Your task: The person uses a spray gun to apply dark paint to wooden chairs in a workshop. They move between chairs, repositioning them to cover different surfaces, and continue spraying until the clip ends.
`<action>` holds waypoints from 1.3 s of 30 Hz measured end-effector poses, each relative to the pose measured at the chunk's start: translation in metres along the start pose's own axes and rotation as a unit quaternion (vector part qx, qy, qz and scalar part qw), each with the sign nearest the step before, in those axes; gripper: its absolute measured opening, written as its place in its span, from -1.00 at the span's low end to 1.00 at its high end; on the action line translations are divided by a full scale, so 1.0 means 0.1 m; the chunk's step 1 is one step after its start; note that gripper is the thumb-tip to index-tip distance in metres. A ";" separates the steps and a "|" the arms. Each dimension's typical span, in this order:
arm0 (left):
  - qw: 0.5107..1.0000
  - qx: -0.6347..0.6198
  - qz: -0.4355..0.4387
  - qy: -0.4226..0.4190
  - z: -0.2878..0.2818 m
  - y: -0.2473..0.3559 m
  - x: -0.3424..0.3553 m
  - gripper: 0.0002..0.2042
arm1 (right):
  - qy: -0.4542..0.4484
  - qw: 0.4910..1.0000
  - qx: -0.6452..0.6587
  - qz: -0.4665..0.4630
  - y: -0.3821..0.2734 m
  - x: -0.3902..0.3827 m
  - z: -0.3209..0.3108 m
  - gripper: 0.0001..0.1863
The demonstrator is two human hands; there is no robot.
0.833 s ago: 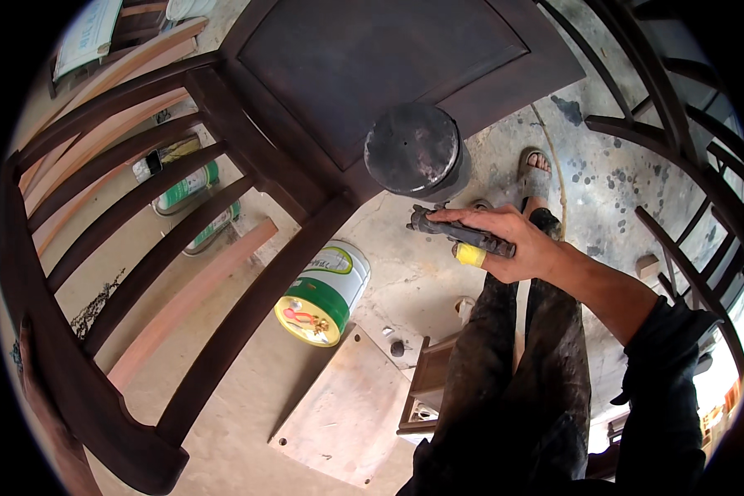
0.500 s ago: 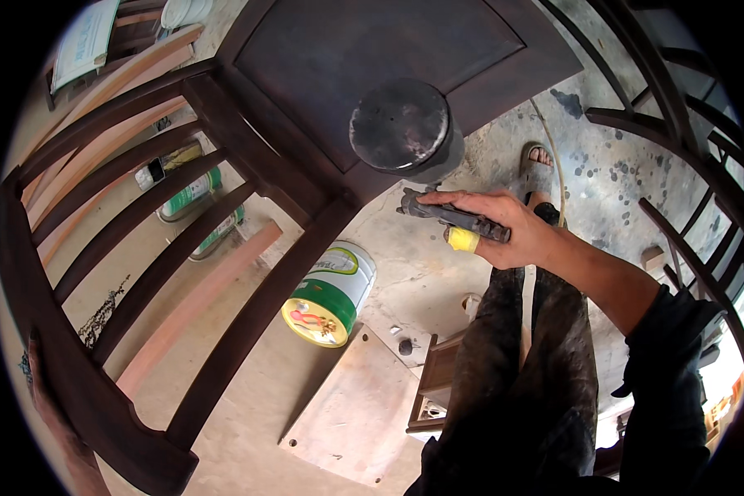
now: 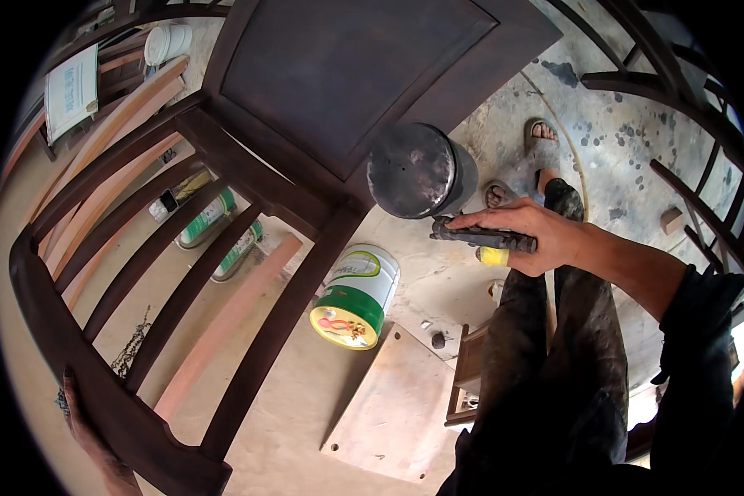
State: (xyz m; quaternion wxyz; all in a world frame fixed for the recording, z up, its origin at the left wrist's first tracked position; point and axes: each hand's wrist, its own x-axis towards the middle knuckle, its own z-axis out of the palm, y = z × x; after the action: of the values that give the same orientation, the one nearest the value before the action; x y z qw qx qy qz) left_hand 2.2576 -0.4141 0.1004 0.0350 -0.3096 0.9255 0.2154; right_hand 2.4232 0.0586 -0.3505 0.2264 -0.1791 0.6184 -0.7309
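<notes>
My right hand (image 3: 546, 236) is wrapped round a dark spray gun (image 3: 484, 237), a yellow band around one finger. A round black paint cup (image 3: 413, 171) sits at the gun's far end, above the near edge of a dark brown wooden chair's seat (image 3: 355, 74). The slatted chair back (image 3: 264, 355) stretches toward the lower left. At the left rim, my left hand (image 3: 78, 422) grips the outer edge of its top rail, with fingers partly hidden. No spray mist shows.
A white and green paint bucket (image 3: 360, 293) and a pale board (image 3: 397, 405) are on the floor below the chair. Green-labelled cans (image 3: 207, 217) and wooden strips (image 3: 223, 331) show past the slats. More dark chair frames (image 3: 670, 87) stand right; a hose (image 3: 572, 149) crosses the floor.
The view has shifted and turned a little, bringing my second foot into sight. The spray gun sits farther right and lower in the picture. Both hands keep their hold.
</notes>
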 end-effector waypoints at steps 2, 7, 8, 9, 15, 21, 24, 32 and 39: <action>1.000 -0.019 -0.015 -0.006 0.01 0.01 0.05 -0.49 | -0.010 1.000 0.009 0.010 0.01 -0.05 -0.01 -0.42; 0.999 -0.036 -0.026 -0.013 0.12 0.09 -0.06 -0.48 | 0.021 0.999 0.029 -0.029 0.04 0.07 0.04 -0.43; 0.999 -0.037 -0.024 -0.009 0.13 0.08 -0.04 -0.48 | 0.030 0.999 0.026 -0.036 0.02 0.10 0.04 -0.43; 0.999 -0.038 -0.023 -0.005 0.15 0.06 -0.02 -0.47 | 0.037 0.998 0.023 -0.042 0.01 0.13 0.04 -0.44; 0.999 -0.032 -0.031 0.005 0.23 0.14 -0.06 -0.45 | 0.036 0.998 0.015 -0.039 0.00 0.31 -0.01 -0.43; 0.998 -0.010 -0.048 0.043 0.42 0.28 -0.19 -0.44 | 0.036 0.999 0.011 -0.020 0.00 0.27 0.05 -0.44; 0.998 0.008 -0.043 0.039 0.37 0.26 -0.17 -0.44 | 0.006 0.999 0.019 0.029 -0.06 0.16 0.03 -0.42; 0.998 -0.026 -0.044 0.027 0.40 0.27 -0.17 -0.49 | 0.046 0.999 0.012 -0.022 -0.03 0.24 0.10 -0.38; 0.998 -0.029 -0.040 0.034 0.42 0.28 -0.22 -0.48 | 0.050 0.999 0.013 -0.019 -0.06 0.30 0.09 -0.45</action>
State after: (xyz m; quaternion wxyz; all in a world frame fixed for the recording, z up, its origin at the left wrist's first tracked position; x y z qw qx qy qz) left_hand 2.2564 -0.3638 0.0772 0.0033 -0.3547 0.9061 0.2304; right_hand 2.4021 0.0350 -0.3435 0.1839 -0.1515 0.6160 -0.7509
